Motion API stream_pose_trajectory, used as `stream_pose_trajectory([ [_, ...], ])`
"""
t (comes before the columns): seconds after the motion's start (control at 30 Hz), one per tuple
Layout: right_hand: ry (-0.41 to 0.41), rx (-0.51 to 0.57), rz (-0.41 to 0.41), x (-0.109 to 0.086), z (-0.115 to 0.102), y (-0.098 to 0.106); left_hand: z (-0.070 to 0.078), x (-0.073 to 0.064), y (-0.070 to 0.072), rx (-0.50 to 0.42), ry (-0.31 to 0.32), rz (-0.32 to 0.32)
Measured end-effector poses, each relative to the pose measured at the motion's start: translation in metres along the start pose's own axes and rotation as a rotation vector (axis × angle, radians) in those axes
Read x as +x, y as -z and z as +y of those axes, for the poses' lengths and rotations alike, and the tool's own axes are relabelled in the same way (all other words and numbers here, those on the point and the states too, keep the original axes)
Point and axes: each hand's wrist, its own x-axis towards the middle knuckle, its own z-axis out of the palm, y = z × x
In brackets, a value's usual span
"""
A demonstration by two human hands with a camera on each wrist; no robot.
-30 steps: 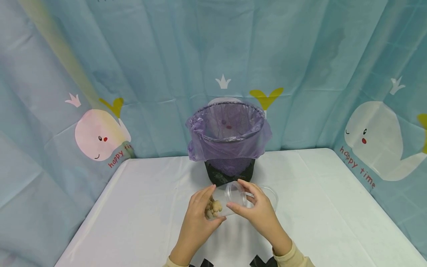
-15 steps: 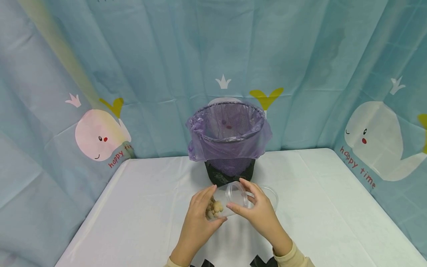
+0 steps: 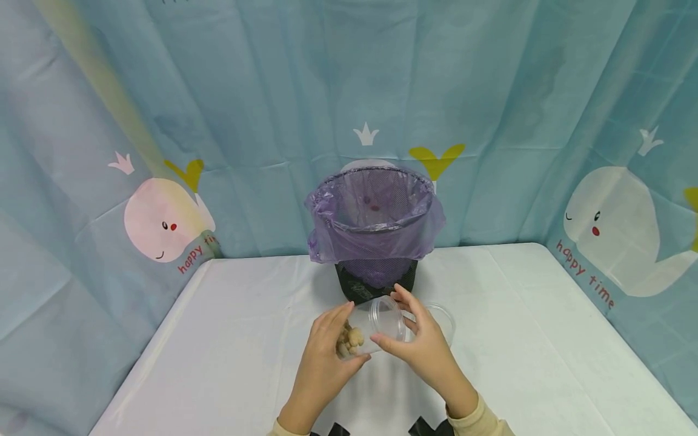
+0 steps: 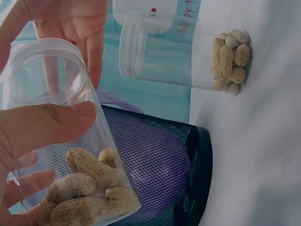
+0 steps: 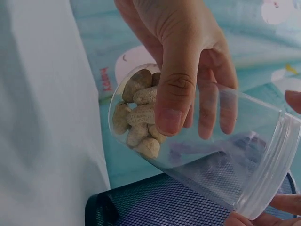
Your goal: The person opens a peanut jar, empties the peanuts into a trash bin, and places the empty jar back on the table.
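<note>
My left hand (image 3: 322, 354) grips the lower part of a clear plastic jar (image 3: 364, 310), tilted on its side. Unshelled peanuts (image 4: 84, 183) lie at its bottom. The jar's ribbed top (image 5: 270, 165) faces my right hand (image 3: 422, 339). The right fingers are spread around this end, with the index finger raised off it and the thumb beside the rim. Whether the clear end carries a lid is hard to tell. A second clear jar (image 4: 169, 52) with peanuts in its bottom stands on the table; in the head view my right hand hides most of it.
A black mesh bin (image 3: 376, 275) lined with a purple plastic bag (image 3: 382, 242) stands just beyond the hands. White cloth covers the table (image 3: 229, 339). A blue curtain (image 3: 262, 121) with cartoon whales hangs around the back and sides.
The right index finger has lifted slightly up and away from the jar's top. The left hand and the jar have stayed almost still.
</note>
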Motion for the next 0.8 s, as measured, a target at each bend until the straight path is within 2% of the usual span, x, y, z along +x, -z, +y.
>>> stream_pose_trajectory([
  [0.3,-0.041,-0.010,0.033,-0.0006,-0.0028,-0.0003,0.0003,0.0003,0.0009,0.001,0.002,-0.006],
  [0.63,0.011,0.006,-0.009,-0.0018,-0.0030,0.0001,-0.0008,-0.0001,0.0007,0.000,-0.012,0.013],
  [0.8,-0.032,-0.022,0.010,-0.0013,-0.0041,-0.0014,-0.0011,-0.0005,0.0010,0.000,-0.019,0.015],
])
